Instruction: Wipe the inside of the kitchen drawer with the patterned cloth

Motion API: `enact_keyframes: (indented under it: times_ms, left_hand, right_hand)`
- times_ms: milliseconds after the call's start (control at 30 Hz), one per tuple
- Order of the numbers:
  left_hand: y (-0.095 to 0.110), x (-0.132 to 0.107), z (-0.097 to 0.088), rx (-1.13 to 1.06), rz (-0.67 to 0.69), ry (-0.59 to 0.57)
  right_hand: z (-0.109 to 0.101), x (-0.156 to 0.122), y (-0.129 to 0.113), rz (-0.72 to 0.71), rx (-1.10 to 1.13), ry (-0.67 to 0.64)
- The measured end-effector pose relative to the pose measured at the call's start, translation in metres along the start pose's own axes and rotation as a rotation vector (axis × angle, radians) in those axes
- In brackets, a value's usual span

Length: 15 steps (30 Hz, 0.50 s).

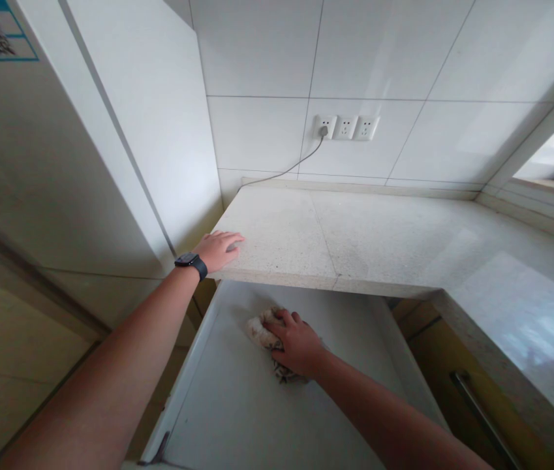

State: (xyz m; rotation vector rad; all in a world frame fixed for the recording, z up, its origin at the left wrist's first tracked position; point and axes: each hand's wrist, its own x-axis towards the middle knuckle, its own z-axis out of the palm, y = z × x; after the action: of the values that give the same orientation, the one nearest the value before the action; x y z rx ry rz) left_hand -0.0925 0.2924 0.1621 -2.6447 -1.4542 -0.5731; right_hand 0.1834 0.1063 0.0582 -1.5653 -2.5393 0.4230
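My right hand (300, 343) presses a crumpled, patterned cloth (260, 328) against the bottom of a pulled-out white drawer (237, 405). Its fingers curl over the cloth, and a darker fold shows beneath the palm. On the left end of the pale speckled countertop (286, 228) lies my left hand (220, 249), its fingers stretched out and holding nothing. A black watch (191, 264) is on that wrist. The back of the drawer is hidden under the counter's edge.
A tall white refrigerator-like cabinet (154, 85) stands close on the left. Wall sockets (346, 127) hold a plug with a grey cord (291, 168) running down behind the counter. A yellowish cupboard door with a metal handle (482, 414) is at the lower right.
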Motion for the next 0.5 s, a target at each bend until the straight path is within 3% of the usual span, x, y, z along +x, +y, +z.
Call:
enact_keyframes:
  times_ms: [500]
  left_hand:
    - [-0.0001,0.0001,0.0001,-0.003,0.005,0.003]
  right_hand:
    - [0.0057,0.0009,0.0039,-0.008,0.014,0.029]
